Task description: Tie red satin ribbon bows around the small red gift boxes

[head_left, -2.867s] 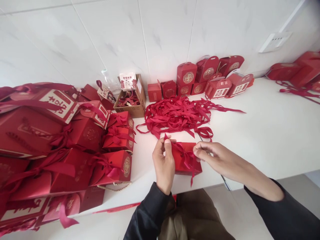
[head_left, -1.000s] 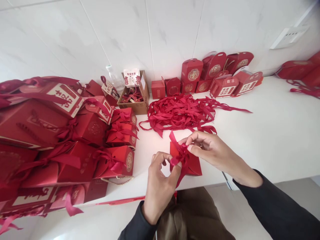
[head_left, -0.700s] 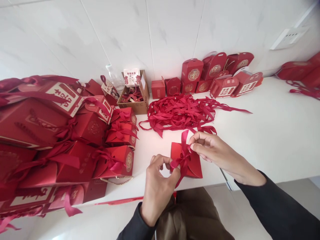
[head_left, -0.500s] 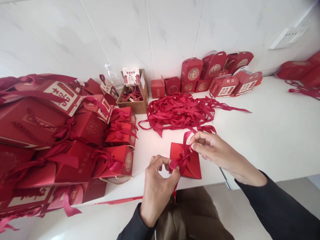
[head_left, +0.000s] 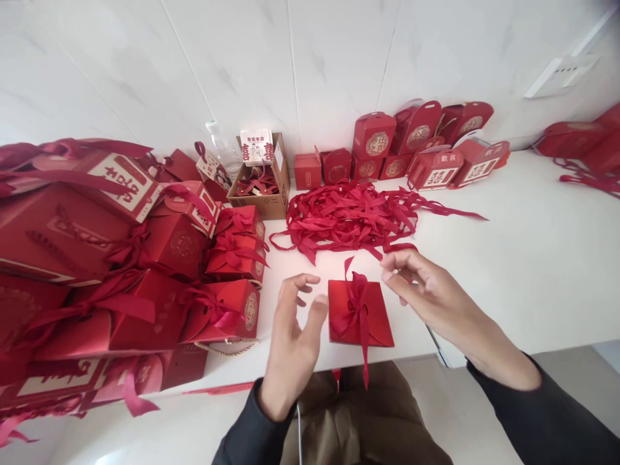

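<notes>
A red gift box [head_left: 380, 316] lies near the front edge of the white table, with a red ribbon bow [head_left: 357, 302] tied on its top. One ribbon tail hangs over the table's edge; another points up at the back. To the left of the box is my left hand [head_left: 298, 336], its thumb and fingers apart and holding nothing. On the other side, my right hand [head_left: 411, 281] hovers just off the box's right edge, fingers curved and parted, nothing between them. Behind the box lies a heap of loose red ribbons [head_left: 351, 216].
Stacked red boxes with bows [head_left: 165, 310] fill the left side. A cardboard carton [head_left: 274, 205] of small red items stands by the wall. Several red boxes [head_left: 372, 145] line the back, and more red boxes [head_left: 569, 137] lie far right. The white table [head_left: 508, 278] extends rightward.
Both hands have let go of the ribbon bow and moved apart, the left hand to the left and the right hand slightly to the right. The bow now rests loose on the box.
</notes>
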A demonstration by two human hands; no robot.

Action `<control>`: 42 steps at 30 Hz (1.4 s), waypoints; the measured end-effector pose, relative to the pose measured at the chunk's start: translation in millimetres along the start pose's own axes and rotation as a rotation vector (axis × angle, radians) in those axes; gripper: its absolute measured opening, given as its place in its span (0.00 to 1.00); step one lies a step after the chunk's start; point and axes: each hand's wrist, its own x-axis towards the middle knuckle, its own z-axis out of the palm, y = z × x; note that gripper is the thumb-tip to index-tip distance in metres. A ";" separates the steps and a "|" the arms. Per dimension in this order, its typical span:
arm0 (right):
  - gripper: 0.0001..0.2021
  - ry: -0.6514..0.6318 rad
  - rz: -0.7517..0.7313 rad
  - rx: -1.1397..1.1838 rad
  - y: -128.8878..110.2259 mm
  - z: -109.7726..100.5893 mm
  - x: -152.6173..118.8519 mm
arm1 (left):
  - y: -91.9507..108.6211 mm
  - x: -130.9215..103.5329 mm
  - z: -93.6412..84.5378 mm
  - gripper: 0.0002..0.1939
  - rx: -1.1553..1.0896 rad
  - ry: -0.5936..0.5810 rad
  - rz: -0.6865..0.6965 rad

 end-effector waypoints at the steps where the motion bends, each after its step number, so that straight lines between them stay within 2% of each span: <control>1: 0.12 0.001 -0.007 -0.057 -1.3 0.7 -6.1 | -0.2 7.2 2.7 0.09 0.009 -0.014 0.015; 5: 0.12 -0.097 -0.048 -0.301 -7.1 13.2 -31.0 | -2.8 29.0 21.5 0.06 -0.017 -0.121 0.083; 7: 0.10 -0.094 -0.079 -0.388 -7.2 22.5 -38.4 | -3.9 32.9 29.7 0.04 -0.047 -0.112 0.077; 11: 0.06 -0.092 -0.084 -0.434 -3.5 33.6 -41.3 | -4.6 31.9 35.7 0.08 -0.102 -0.066 0.011; 17: 0.14 -0.096 -0.127 -0.446 -4.3 37.0 -40.1 | -4.3 27.7 35.6 0.08 -0.170 -0.002 -0.042; 23: 0.09 -0.050 -0.115 -0.457 -3.5 42.9 -37.0 | -7.1 27.9 35.5 0.09 -0.198 0.061 -0.065; 28: 0.14 -0.060 -0.123 -0.439 -3.1 43.0 -37.4 | -9.9 28.4 36.0 0.10 -0.212 0.070 -0.086; 30: 0.13 -0.053 -0.118 -0.473 -3.0 44.9 -37.2 | -10.1 28.0 36.0 0.10 -0.204 0.062 -0.090; 34: 0.09 -0.070 -0.074 -0.467 -4.4 46.6 -36.3 | -6.0 19.3 30.6 0.10 -0.133 0.093 -0.099; 37: 0.10 -0.108 -0.027 -0.374 -6.8 42.9 -35.6 | 0.9 3.6 23.1 0.07 0.069 0.160 -0.062; 39: 0.11 -0.133 -0.003 -0.309 -7.7 39.3 -35.2 | 4.6 -7.6 19.2 0.08 0.186 0.101 -0.027; 42: 0.12 -0.159 0.031 -0.264 -6.2 34.5 -34.6 | 5.5 -18.3 16.7 0.08 0.221 0.008 -0.025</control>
